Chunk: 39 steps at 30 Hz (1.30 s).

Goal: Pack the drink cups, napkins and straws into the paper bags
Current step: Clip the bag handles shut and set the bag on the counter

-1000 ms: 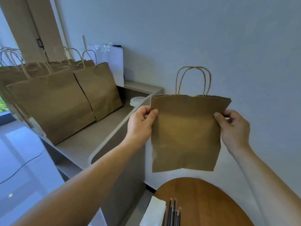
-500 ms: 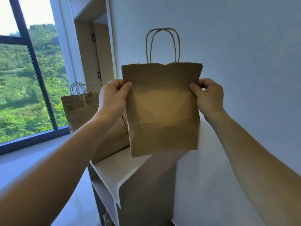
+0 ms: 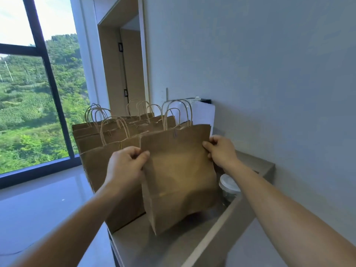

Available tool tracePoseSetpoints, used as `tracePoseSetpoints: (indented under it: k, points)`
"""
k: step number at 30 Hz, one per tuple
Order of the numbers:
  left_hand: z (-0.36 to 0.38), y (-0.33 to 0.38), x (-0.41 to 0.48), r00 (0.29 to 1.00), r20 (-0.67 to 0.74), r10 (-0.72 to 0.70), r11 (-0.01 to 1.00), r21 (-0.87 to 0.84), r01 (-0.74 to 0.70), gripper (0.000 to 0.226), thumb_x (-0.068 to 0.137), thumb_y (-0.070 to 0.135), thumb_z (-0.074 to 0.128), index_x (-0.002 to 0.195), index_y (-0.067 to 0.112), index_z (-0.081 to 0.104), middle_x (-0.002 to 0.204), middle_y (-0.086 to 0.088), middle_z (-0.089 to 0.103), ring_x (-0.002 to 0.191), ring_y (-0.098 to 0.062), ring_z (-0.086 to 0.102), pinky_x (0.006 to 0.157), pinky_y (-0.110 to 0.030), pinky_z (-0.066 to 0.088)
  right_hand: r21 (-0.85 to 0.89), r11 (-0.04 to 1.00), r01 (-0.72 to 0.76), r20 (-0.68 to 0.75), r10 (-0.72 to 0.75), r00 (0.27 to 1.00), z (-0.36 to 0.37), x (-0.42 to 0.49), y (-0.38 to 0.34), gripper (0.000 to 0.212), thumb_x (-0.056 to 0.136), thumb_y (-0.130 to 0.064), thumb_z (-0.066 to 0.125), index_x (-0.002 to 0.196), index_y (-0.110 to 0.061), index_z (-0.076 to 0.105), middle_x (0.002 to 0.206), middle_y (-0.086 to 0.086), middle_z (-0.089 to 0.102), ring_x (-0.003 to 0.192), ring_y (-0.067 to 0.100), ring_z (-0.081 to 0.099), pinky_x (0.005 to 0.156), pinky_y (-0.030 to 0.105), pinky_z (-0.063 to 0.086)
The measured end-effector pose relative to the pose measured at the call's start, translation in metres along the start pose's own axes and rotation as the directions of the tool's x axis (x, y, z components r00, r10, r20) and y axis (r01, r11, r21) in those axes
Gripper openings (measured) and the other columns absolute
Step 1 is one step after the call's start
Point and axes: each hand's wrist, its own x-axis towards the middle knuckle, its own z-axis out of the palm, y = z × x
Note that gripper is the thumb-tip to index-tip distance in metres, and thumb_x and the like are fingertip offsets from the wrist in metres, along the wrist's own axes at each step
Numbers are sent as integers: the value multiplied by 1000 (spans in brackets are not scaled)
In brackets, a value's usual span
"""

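A small brown paper bag (image 3: 179,176) with twisted handles stands upright on the grey counter (image 3: 154,245), its bottom unfolded. My left hand (image 3: 126,164) pinches its upper left edge. My right hand (image 3: 221,151) grips its upper right edge. Just right of the bag stands a clear drink cup with a white lid (image 3: 229,186), partly hidden behind my right forearm. Napkins and straws are not in view.
Several larger brown paper bags (image 3: 107,151) stand in a row on the counter to the left and behind. A white bag (image 3: 202,116) leans at the back by the wall (image 3: 269,93). The counter has a raised front lip (image 3: 217,226). A big window is at left.
The small bag has come down from mid-air in front of the wall onto the counter beside the big bags, and its bottom has opened out. Both hands keep their hold on its upper edges.
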Motion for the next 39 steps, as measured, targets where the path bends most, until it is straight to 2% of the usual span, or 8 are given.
tracePoseSetpoints:
  k: [2, 9, 23, 28, 31, 34, 37, 39]
  points:
    - [19, -19, 4, 998, 54, -28, 998, 49, 26, 22, 88, 28, 72, 68, 20, 71, 64, 0, 71, 58, -11, 63, 56, -22, 47, -11, 998, -65, 19, 66, 998, 10, 14, 20, 13, 98, -22, 57, 92, -17, 67, 65, 2, 65, 51, 8, 59, 59, 27, 47]
    - [64, -37, 26, 997, 73, 5, 1000, 24, -6, 24, 87, 32, 72, 63, 30, 66, 58, 19, 65, 56, 3, 57, 54, -11, 42, 21, 990, -143, 9, 143, 990, 26, 61, 58, 19, 100, -12, 53, 84, -14, 64, 66, 5, 68, 57, 16, 65, 65, 37, 58]
    - [103, -46, 43, 984, 175, -14, 1000, -25, 19, 27, 89, 32, 68, 64, 24, 63, 56, -6, 64, 42, -8, 44, 52, -35, 45, -28, 991, -134, -131, 129, 983, 22, 100, 71, 24, 99, -12, 53, 80, -23, 64, 78, 3, 70, 58, 12, 66, 57, 24, 50]
    - [105, -49, 43, 976, 216, -22, 999, -44, 32, 23, 89, 33, 66, 67, 26, 64, 58, -4, 66, 44, -9, 50, 52, -31, 43, -19, 984, -178, -154, 173, 973, 22, 90, 72, 15, 99, -15, 54, 105, -11, 67, 92, 7, 72, 63, 17, 68, 61, 27, 53]
    - [107, -47, 44, 973, 231, -5, 998, -56, 19, 21, 89, 35, 66, 69, 27, 63, 54, 2, 64, 41, -5, 48, 47, -29, 42, -4, 983, -184, -143, 182, 973, 16, 75, 67, 31, 96, -24, 61, 125, -12, 59, 112, 5, 66, 80, 22, 69, 56, 18, 52]
    - [111, -45, 43, 974, 223, 28, 999, 16, -32, 20, 89, 35, 64, 71, 29, 58, 51, 14, 58, 45, -4, 50, 41, -19, 34, -64, 979, -194, -111, 186, 976, 8, 54, 61, 50, 94, -33, 64, 137, -12, 51, 124, 2, 60, 102, 24, 66, 84, 37, 57]
    - [111, -39, 34, 977, 187, 106, 987, 96, -126, 18, 88, 33, 64, 102, 37, 55, 82, 20, 64, 71, -4, 60, 54, -23, 37, -180, 964, -196, -43, 191, 981, -3, 28, 55, 57, 92, -39, 65, 140, -11, 50, 131, 5, 60, 115, 25, 61, 99, 47, 50]
    - [110, -35, 27, 971, 192, 140, 975, 143, -168, 72, 87, 30, 66, 144, 40, 23, 135, 10, 49, 80, -14, 61, 59, -27, 40, -259, 950, -177, -7, 181, 983, -13, 8, 49, 59, 92, -42, 64, 141, -11, 49, 137, 7, 57, 120, 25, 58, 103, 42, 47]
